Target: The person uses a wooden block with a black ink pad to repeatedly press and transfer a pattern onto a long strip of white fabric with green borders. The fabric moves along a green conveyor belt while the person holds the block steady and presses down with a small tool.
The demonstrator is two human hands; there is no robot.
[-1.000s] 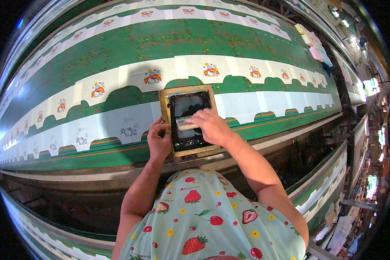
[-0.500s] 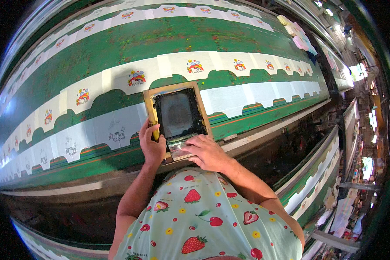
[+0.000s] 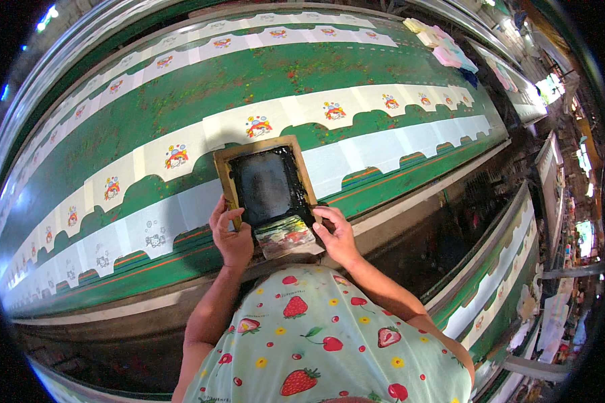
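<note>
A wooden-framed printing screen (image 3: pixel 265 185) with dark ink on its mesh is in front of me, above the near row of pale fabric pieces (image 3: pixel 383 149). My left hand (image 3: pixel 234 238) is closed on the frame's lower left edge. At the lower right edge, my right hand (image 3: pixel 335 235) pinches the frame between thumb and fingers. Between my hands, a paint-smeared panel (image 3: pixel 286 235) covers the screen's near end. Left of the screen, the near pieces bear black outline prints (image 3: pixel 155 234). What lies directly under the screen is hidden.
The long green table (image 3: pixel 262 67) carries further rows of fabric with coloured prints (image 3: pixel 176 156). Its pale front rail (image 3: pixel 410 205) runs close before me. Folded coloured cloths (image 3: pixel 444 47) lie at the far right end. Another green table (image 3: pixel 480 295) stands to the right.
My right hand has moved from the screen's near panel to its right edge. The screen has shifted right past the printed pieces, with my left hand still on it.
</note>
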